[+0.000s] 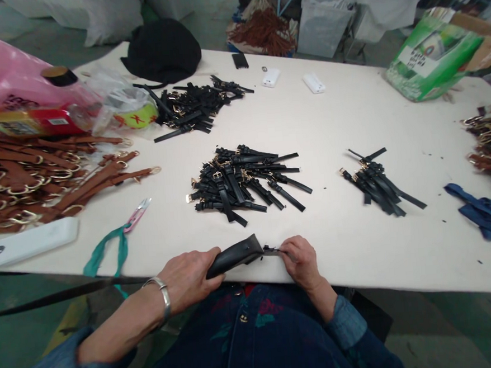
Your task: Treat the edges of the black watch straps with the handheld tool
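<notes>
My left hand (pixel 189 277) grips a black handled tool (pixel 234 256) at the near edge of the white table (pixel 329 122); a dark cord runs from it off to the left. My right hand (pixel 302 258) pinches a small black strap piece (pixel 272 250) right at the tool's tip. Just beyond the hands lies a pile of black watch straps with gold buckles (pixel 245 181). A smaller pile of black straps (pixel 375 183) sits to the right, and another one (pixel 196 106) further back.
Brown straps with gold buckles (pixel 39 181) are heaped at the left, more at the right edge (pixel 490 139). Small snips with a teal cord (pixel 124 226), a white flat device (pixel 31 242), a blue cloth (pixel 478 210), a green box (pixel 434 58) and a black cap (pixel 162 49) also lie on the table.
</notes>
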Demonstrator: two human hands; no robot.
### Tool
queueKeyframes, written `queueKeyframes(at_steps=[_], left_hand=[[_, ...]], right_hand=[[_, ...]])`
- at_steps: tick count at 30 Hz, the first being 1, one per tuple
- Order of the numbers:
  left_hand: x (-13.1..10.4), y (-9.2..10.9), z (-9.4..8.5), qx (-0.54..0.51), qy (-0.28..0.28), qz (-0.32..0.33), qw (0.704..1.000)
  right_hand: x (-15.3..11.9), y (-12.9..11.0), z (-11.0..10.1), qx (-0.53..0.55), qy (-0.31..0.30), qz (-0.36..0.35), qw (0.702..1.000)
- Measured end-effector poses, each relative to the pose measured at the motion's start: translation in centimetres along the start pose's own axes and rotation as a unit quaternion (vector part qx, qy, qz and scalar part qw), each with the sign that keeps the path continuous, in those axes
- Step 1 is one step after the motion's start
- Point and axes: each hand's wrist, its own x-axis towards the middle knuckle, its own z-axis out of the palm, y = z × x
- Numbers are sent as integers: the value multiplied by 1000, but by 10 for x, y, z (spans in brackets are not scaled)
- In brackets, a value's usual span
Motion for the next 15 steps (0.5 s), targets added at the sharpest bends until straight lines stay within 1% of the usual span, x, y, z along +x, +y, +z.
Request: queueKeyframes(at_steps=[2,4,8,12,15], left_hand=[[-2,-2,0,3,-1,-2,1000],[-2,-3,2,5,-4,3,1000],[-1,-2,8,15,-5,15,1000],[3,0,12,6,-23,27,999],[7,3,16,0,-26,28,999]], right_hand=[[1,3,3,-12,9,-24,1000],[1,5,5,-21,1,-36,999],[-2,7,4,-10,-22,-38,999],[-5,8,3,14,-26,-41,999],[-6,8,2,22,-30,-40,999]])
